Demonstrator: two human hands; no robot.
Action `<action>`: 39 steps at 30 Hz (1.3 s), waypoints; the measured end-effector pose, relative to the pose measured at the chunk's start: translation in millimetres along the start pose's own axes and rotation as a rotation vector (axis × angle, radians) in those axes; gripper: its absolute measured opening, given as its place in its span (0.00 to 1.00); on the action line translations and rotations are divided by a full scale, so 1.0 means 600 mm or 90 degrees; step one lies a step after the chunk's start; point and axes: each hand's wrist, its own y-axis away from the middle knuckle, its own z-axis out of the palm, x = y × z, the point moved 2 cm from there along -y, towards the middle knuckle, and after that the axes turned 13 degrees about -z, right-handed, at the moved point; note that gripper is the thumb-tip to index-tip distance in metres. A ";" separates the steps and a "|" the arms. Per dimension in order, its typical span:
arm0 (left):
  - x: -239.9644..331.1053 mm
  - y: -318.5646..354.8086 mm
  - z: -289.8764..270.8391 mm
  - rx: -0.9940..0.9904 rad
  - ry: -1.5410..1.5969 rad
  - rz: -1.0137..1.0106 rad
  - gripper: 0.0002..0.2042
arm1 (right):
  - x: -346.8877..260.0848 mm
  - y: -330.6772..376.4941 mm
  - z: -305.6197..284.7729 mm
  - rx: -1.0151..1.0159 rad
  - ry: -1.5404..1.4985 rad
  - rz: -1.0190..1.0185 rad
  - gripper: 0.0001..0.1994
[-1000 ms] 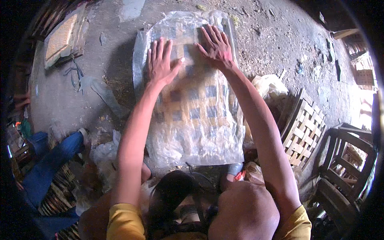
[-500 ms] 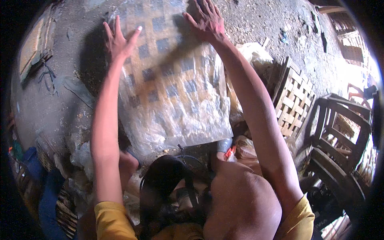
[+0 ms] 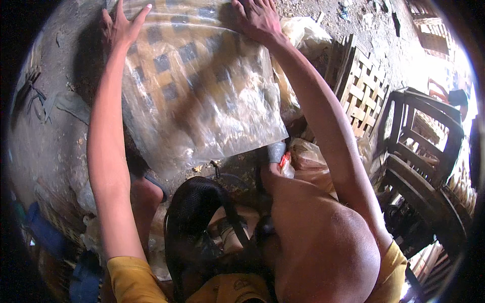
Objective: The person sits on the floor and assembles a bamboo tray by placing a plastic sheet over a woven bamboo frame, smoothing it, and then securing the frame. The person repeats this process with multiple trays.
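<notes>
A woven lattice panel (image 3: pixel 170 92) with wide tan strips lies in front of me, inside or under a clear plastic sheet (image 3: pixel 237 113) that is wrinkled and loose at its near end. My left hand (image 3: pixel 120 29) rests at the far left of the plastic with its fingers spread and thumb out. At the far right, my right hand (image 3: pixel 258 21) lies on or just over the plastic, also open, its fingertips partly cut off by the upper edge. Neither hand grips anything. The panel's far end is out of view.
To the right lean woven bamboo panels (image 3: pixel 365 83), with a dark wooden frame (image 3: pixel 427 136) beyond them. Pale plastic bags (image 3: pixel 304 33) lie beside the sheet. A black mesh item (image 3: pixel 194 212) is between my legs. Blue material (image 3: pixel 43 227) lies at lower left.
The whole view has shifted, so the scene sits higher and further left. My left hand has slid left across the plastic, and both hands have stayed open.
</notes>
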 end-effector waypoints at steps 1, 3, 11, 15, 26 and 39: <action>-0.001 -0.002 0.004 0.016 -0.024 0.009 0.57 | 0.003 0.005 -0.005 -0.001 -0.001 0.000 0.34; 0.008 -0.007 0.021 0.048 -0.063 0.028 0.57 | 0.034 0.018 -0.011 -0.006 0.061 0.044 0.34; 0.034 0.023 0.000 0.084 -0.087 -0.083 0.51 | -0.178 0.112 -0.068 -0.019 0.002 -0.029 0.44; 0.116 0.062 -0.037 0.125 -0.295 -0.041 0.40 | -0.152 0.170 -0.021 -0.092 0.061 0.028 0.45; 0.072 0.037 -0.022 0.057 -0.228 -0.045 0.44 | -0.120 0.184 -0.043 -0.094 0.047 0.090 0.45; 0.079 0.046 -0.038 0.102 -0.264 0.012 0.41 | -0.087 0.004 0.005 -0.032 0.041 0.051 0.46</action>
